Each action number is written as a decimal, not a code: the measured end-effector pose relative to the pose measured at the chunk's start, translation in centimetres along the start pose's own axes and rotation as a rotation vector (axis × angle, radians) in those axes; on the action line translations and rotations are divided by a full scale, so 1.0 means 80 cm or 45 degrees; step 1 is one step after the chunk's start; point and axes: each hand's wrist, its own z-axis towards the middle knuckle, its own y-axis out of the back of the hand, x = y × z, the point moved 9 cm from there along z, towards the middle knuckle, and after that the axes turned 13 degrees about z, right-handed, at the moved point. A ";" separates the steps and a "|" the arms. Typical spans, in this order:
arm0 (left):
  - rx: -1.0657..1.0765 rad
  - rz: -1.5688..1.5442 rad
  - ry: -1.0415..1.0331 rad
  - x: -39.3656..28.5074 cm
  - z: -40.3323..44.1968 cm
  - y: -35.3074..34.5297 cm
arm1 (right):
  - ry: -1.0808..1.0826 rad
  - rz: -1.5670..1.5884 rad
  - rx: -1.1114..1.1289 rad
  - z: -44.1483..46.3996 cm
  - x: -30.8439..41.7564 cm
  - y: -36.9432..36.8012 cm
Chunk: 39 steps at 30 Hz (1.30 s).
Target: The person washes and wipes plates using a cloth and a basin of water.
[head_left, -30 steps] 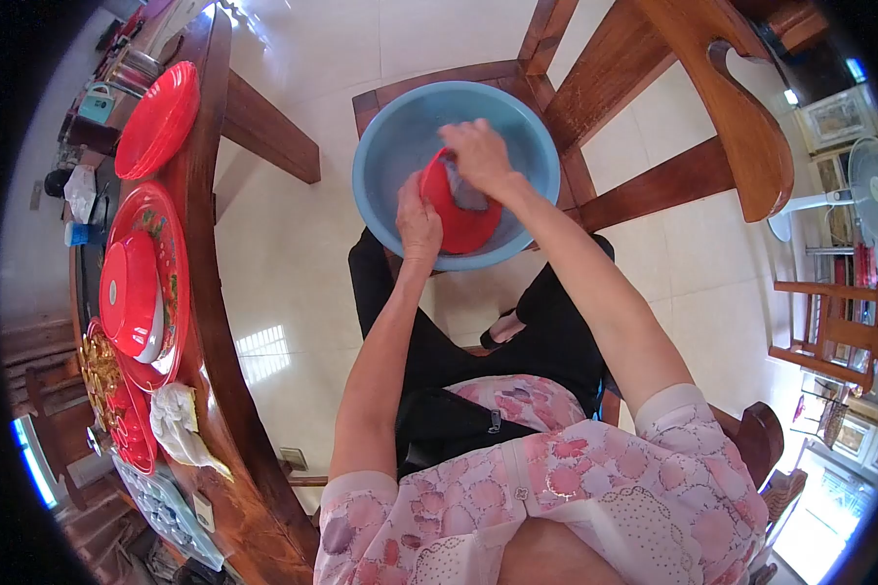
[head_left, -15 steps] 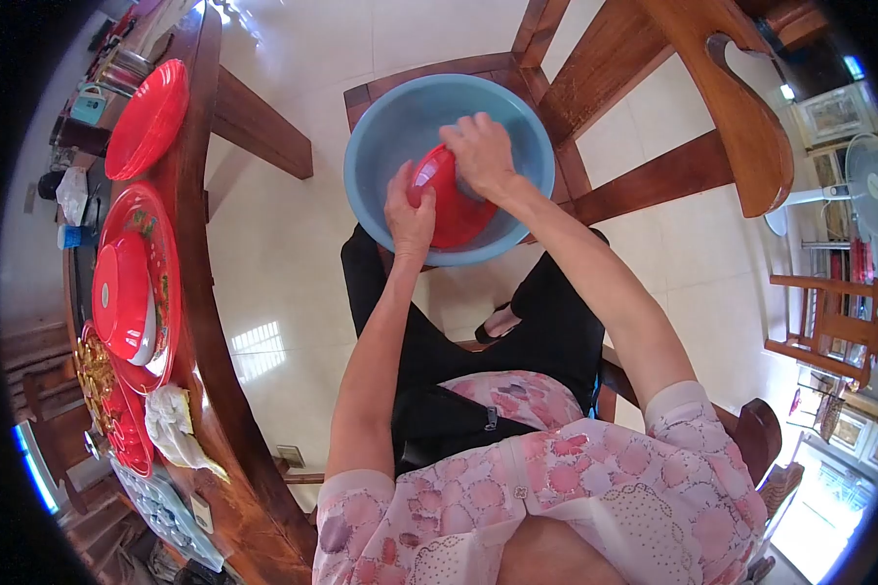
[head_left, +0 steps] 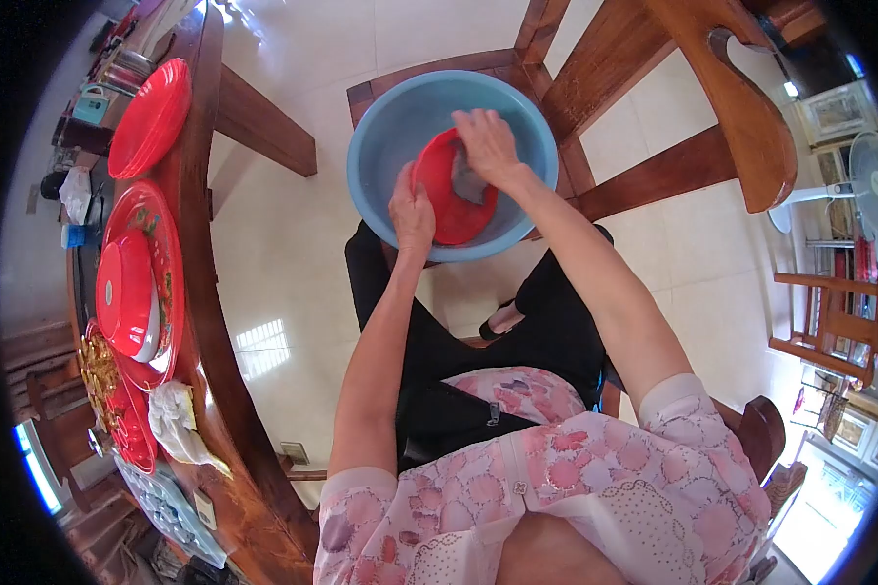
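A red plate (head_left: 445, 216) is tilted inside a light blue basin (head_left: 373, 200) in front of me. My left hand (head_left: 413, 216) grips the plate's left edge, thumb on the near face. My right hand (head_left: 488, 146) lies at the plate's upper right rim, fingers bent over it. Beneath the right palm a grey cloth (head_left: 471, 181) rests against the plate's inner face, and the hand is closed on it. The underside of the right fingers is hidden.
The basin stands on a wooden chair (head_left: 580, 175). At left, a wooden table (head_left: 229, 429) bears stacked red plates (head_left: 151, 122), a large red tray (head_left: 169, 249), a red bowl (head_left: 122, 297) and a crumpled white cloth (head_left: 176, 419). A fan (head_left: 873, 185) stands at far right.
The red plate has turned so its inner face shows more, with the grey cloth now plainer in view. My right hand has shifted slightly right along the rim.
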 end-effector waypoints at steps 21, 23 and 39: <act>0.374 -0.490 0.962 0.128 0.002 -0.072 | -0.331 0.200 0.209 -0.062 -0.015 -0.059; 0.386 -0.604 0.860 0.120 0.008 -0.078 | -0.471 0.584 0.046 -0.050 -0.036 -0.066; 0.220 -0.367 0.924 0.092 0.008 -0.044 | -0.565 1.229 0.570 -0.070 0.049 -0.076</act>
